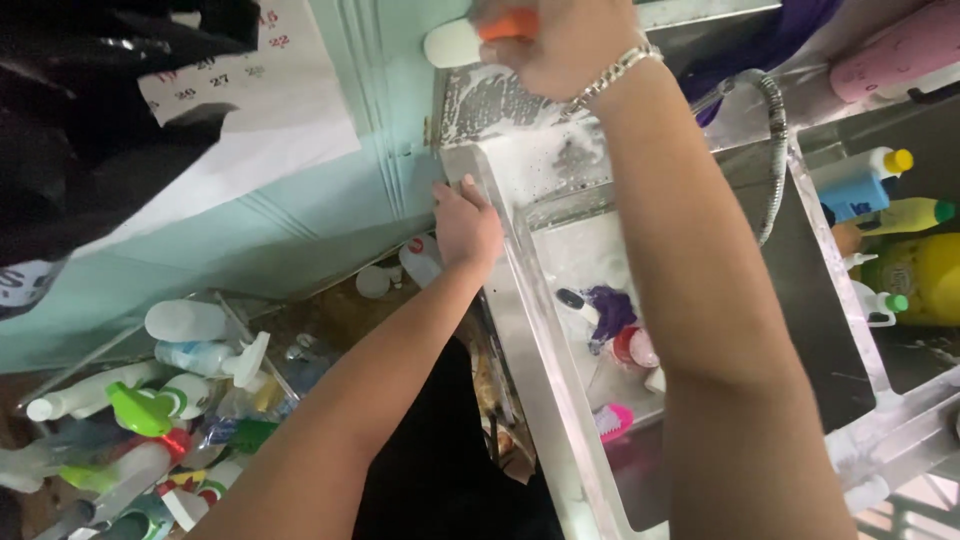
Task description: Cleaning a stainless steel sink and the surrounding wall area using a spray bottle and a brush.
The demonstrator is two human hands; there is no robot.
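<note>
Both hands scrub soapy steel sink (orange-handled brush).

The sink basin is left bare toward its upper end, while its lower part is crowded by a purple cloth, a red cup and a pink brush. The soapy rim is occupied by both hands, and the right ledge is blocked by bottles.
</note>
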